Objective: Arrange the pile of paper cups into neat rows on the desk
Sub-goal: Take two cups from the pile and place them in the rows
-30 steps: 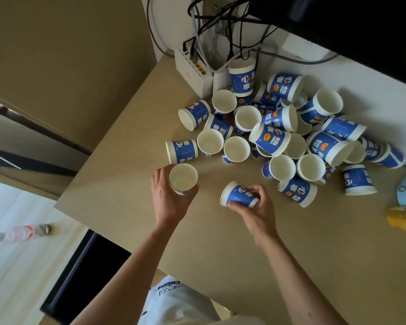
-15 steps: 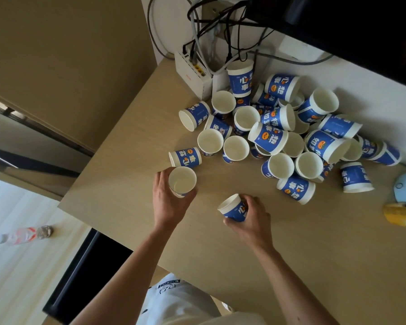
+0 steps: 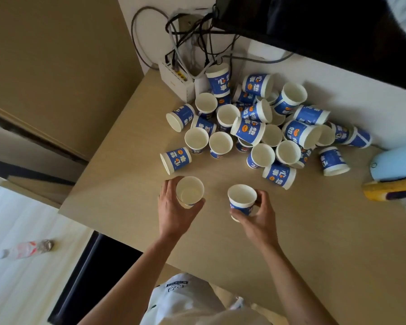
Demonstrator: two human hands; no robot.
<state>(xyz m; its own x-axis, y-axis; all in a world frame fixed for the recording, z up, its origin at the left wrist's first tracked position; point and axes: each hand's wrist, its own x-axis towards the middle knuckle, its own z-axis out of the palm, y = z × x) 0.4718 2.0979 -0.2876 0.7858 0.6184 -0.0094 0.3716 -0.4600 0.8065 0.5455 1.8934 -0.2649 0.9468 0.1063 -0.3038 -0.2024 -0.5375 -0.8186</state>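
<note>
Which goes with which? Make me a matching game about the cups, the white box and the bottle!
Things:
1. white box
2. plastic bottle
3. right-hand cup
4. loose cup just behind the left-hand cup

Places:
A. lying on its side on the desk
B. on the floor
C. held by fingers
D. at the desk's back corner, cables plugged in

Pairs: 1-D, 2-B, 3-C, 4-A

The pale wooden tabletop (image 3: 291, 242) carries a jumbled heap of paper cups (image 3: 249, 130) at 1 o'clock, a white box (image 3: 176, 80) at 11, and a blue gadget (image 3: 396, 160) at 3.
</note>
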